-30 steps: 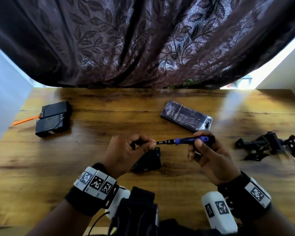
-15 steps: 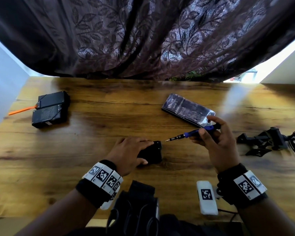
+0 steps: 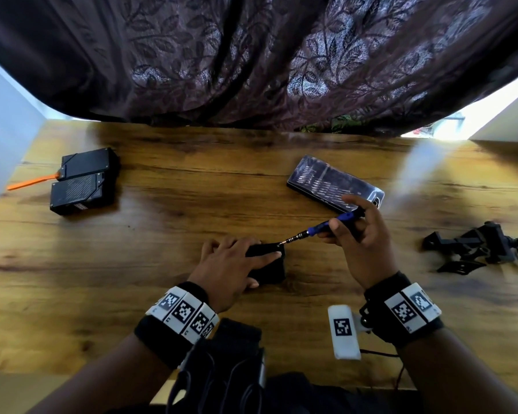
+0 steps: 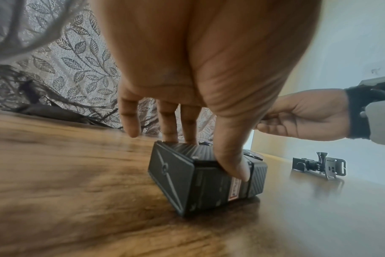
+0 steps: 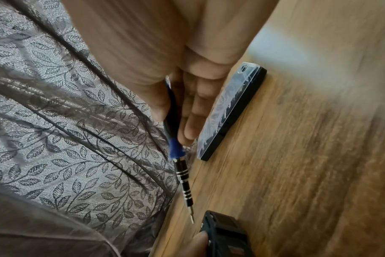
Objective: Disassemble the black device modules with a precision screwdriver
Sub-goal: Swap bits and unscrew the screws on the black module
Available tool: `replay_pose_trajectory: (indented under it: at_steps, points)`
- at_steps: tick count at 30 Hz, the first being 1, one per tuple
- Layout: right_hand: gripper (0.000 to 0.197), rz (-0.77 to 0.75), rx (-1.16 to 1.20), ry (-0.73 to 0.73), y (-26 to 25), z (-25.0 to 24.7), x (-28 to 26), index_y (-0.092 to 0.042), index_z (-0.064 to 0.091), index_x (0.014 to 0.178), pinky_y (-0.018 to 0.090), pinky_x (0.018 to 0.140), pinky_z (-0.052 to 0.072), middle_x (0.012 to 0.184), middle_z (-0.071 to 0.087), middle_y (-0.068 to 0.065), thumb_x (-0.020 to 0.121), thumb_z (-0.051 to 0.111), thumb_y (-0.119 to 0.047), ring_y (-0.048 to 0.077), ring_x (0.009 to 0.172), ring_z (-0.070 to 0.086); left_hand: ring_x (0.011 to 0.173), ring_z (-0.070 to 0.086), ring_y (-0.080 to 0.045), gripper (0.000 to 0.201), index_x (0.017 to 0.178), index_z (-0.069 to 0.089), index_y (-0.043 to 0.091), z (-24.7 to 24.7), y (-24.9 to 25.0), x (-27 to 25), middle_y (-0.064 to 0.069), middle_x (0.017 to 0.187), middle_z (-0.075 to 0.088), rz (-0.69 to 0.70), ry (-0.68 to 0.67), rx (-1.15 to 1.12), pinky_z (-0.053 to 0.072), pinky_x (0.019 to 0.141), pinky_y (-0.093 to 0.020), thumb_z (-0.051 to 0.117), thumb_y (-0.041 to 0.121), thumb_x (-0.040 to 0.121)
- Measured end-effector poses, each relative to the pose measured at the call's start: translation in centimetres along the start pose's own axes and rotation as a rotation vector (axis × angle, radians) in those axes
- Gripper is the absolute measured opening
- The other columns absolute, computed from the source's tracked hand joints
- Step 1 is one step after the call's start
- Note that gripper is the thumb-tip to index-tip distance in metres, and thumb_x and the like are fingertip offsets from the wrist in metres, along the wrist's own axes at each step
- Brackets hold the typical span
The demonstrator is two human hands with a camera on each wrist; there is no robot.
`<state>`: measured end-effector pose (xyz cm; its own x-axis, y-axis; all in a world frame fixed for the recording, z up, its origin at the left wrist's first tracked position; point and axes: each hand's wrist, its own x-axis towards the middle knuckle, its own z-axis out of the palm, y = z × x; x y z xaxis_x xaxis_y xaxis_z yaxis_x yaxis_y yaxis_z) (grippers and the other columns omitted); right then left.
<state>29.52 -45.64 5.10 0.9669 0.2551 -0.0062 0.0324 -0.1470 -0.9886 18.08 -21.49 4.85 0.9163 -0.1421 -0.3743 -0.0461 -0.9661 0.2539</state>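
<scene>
On wooden counter: small black ribbed plastic device module, centre front.
Left hand: fingers flat, pressing module.
Right hand: pinching blue-handled precision screwdriver, tip at module corner.
Label: red-white sticker, unreadable.

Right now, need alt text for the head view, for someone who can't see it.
The left hand presses a black device module flat on the wooden table while the right hand holds a blue-handled precision screwdriver, tip at the module's far corner. Two more modules, a bit case and a black mount lie around.
</scene>
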Motion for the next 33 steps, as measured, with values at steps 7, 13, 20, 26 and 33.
replay_pose_trajectory:
  at_steps: [7,13,20,26,33]
  points:
    - [0.043,-0.012,-0.036,-0.025,-0.2,0.3,0.2,-0.015,0.049,0.133,0.031,0.074,0.063,0.094,0.071,0.015,0.095,0.063,0.000,0.022,0.080,0.076,0.140,0.024,-0.022,0.071,0.150,0.008,0.063,0.1,-0.1,0.1,0.010,0.158,0.021,-0.008,0.012,-0.009,0.022,0.113,-0.056,0.055,0.042,0.100]
    - [0.043,-0.041,-0.088,-0.027,-0.6,0.4,0.5,-0.015,0.051,0.132,0.032,0.074,0.063,0.093,0.072,0.010,0.094,0.065,-0.001,0.020,0.081,0.076,0.138,0.025,-0.020,0.069,0.149,0.010,0.064,-0.2,-0.1,0.0,0.012,0.158,0.020,-0.002,0.009,-0.023,0.020,0.114,-0.056,0.054,0.043,0.101]
    - [0.053,-0.376,-0.524,-0.134,-3.2,1.2,0.7,-0.025,0.051,0.139,0.004,0.077,0.049,0.092,0.064,-0.016,0.092,0.072,-0.009,-0.006,0.082,0.066,0.138,0.025,-0.021,0.068,0.151,0.012,0.063,-0.4,0.0,0.1,0.011,0.159,0.021,0.003,0.005,-0.008,0.021,0.113,-0.056,0.053,0.042,0.101]
    - [0.043,-0.630,-0.751,-0.499,-7.7,3.3,2.3,-0.015,0.055,0.144,0.019,0.086,0.051,0.124,0.057,-0.004,0.101,0.057,-0.015,0.001,0.101,0.055,0.136,0.026,-0.021,0.067,0.150,0.016,0.063,-0.6,0.3,0.0,0.011,0.156,0.025,-0.006,0.032,-0.008,0.024,0.109,-0.052,0.055,0.040,0.101]
    - [0.024,-0.615,-0.909,-0.725,-10.4,5.2,3.1,-0.015,0.067,0.123,0.039,0.073,0.059,0.115,0.062,0.001,0.100,0.058,-0.013,0.017,0.094,0.065,0.134,0.028,-0.019,0.065,0.148,0.020,0.065,-0.5,0.1,0.1,0.014,0.153,0.030,-0.018,0.053,-0.051,0.027,0.103,-0.048,0.057,0.042,0.099]
